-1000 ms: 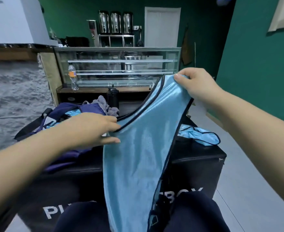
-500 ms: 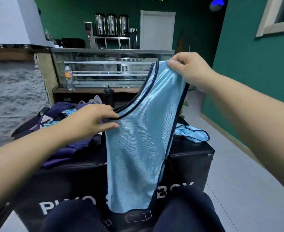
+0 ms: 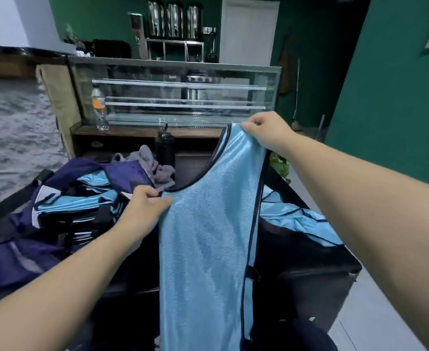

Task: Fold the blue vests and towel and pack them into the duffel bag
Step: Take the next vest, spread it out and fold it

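Being counted: one held blue vest (image 3: 206,244), one loose vest (image 3: 299,221), one duffel bag (image 3: 18,249), one towel (image 3: 155,165), one bottle (image 3: 99,107), three urns (image 3: 174,20).

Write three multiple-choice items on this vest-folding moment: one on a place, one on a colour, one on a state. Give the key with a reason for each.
1. Where does the loose vest lie?
A. On the black box, right of the held vest
B. Inside the duffel bag
C. On the floor

2. What colour is the trim on the held vest?
A. White
B. Dark
C. Orange

3. How is the held vest kept up?
A. Draped flat over the box
B. One hand alone
C. Both hands pinch its top

Key: 1 A, it lies crumpled on the box top beyond the right forearm. 2 B, a dark edge lines neck and side. 3 C, the left hand grips one shoulder and the right hand the other, higher; the duffel bag sits to the left.
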`<state>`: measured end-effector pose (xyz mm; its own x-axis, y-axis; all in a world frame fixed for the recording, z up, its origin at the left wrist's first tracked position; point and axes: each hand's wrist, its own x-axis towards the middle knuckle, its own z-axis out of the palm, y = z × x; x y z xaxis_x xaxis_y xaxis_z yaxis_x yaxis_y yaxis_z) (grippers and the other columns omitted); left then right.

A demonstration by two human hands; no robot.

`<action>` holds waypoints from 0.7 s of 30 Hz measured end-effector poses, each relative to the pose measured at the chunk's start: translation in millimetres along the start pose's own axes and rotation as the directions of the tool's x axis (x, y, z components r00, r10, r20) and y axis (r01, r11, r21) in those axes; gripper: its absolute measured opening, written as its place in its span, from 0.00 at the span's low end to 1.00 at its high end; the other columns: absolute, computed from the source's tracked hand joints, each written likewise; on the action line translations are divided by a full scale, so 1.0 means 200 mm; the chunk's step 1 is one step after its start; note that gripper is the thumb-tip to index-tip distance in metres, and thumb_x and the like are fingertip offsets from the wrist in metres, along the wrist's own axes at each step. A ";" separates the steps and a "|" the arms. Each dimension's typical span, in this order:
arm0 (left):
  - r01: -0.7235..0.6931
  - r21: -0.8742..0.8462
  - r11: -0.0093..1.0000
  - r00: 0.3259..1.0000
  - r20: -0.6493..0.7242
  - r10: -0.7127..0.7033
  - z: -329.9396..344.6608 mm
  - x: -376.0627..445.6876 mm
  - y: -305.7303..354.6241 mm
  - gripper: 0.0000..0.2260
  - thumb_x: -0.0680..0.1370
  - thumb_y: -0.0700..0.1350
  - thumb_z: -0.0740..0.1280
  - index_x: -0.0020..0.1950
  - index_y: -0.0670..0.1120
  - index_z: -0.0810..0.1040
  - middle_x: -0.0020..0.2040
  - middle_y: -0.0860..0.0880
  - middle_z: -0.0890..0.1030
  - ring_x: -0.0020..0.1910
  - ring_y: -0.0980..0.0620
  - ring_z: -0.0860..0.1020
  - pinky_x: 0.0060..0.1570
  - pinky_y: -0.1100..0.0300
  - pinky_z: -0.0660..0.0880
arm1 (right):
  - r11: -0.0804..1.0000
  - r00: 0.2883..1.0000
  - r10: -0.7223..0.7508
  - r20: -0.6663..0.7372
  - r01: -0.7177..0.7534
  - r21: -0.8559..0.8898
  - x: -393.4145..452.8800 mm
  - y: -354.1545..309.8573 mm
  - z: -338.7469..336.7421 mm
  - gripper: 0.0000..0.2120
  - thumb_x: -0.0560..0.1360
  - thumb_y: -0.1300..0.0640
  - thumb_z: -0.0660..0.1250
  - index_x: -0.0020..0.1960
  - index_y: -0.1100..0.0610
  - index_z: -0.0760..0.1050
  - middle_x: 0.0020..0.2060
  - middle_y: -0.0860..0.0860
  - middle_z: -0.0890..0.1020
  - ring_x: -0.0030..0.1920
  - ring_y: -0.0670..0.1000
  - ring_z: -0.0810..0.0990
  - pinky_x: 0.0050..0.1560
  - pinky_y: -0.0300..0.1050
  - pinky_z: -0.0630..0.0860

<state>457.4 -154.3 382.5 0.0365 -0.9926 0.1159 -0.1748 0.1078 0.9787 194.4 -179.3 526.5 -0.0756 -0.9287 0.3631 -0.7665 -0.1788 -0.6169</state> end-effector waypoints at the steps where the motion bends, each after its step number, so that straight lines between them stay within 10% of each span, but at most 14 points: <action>1: 0.027 0.001 1.000 0.999 -0.026 -0.027 0.02 0.06 -0.05 0.15 0.71 0.46 0.72 0.40 0.50 0.65 0.30 0.49 0.70 0.31 0.50 0.66 0.34 0.55 0.62 | 1.000 1.000 0.023 -0.001 -0.023 0.011 0.06 0.04 0.05 0.12 0.79 0.51 0.64 0.43 0.59 0.76 0.39 0.53 0.78 0.37 0.49 0.73 0.41 0.42 0.70; 7: 0.012 -0.002 1.000 1.000 -0.027 -0.012 0.17 0.29 -0.21 0.17 0.76 0.30 0.62 0.35 0.49 0.77 0.34 0.54 0.78 0.37 0.55 0.74 0.37 0.69 0.68 | 0.996 0.996 0.089 -0.005 -0.088 0.018 0.34 0.25 0.27 0.16 0.79 0.52 0.64 0.46 0.66 0.77 0.43 0.62 0.79 0.42 0.52 0.73 0.43 0.44 0.67; 16: 0.128 -0.179 0.976 0.991 -0.015 -0.133 0.30 0.72 -0.43 0.15 0.74 0.37 0.66 0.44 0.58 0.85 0.48 0.50 0.83 0.47 0.48 0.80 0.53 0.53 0.75 | 0.989 0.987 0.142 0.077 -0.138 -0.053 0.79 0.50 0.50 0.10 0.78 0.51 0.65 0.43 0.57 0.75 0.33 0.50 0.73 0.31 0.45 0.68 0.33 0.37 0.66; 21: 0.120 -0.082 0.989 0.991 -0.045 -0.123 0.33 0.83 -0.63 0.17 0.76 0.32 0.63 0.45 0.55 0.81 0.39 0.44 0.76 0.39 0.49 0.71 0.40 0.59 0.70 | 0.981 0.984 0.174 0.028 -0.171 -0.095 0.85 0.64 0.74 0.11 0.77 0.45 0.66 0.47 0.53 0.80 0.42 0.47 0.79 0.48 0.49 0.73 0.58 0.48 0.60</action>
<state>420.1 -335.4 266.3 0.1018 -0.9948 0.0016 -0.0882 -0.0074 0.9961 178.0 -408.7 405.9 -0.1901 -0.9544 0.2300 -0.7992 0.0143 -0.6009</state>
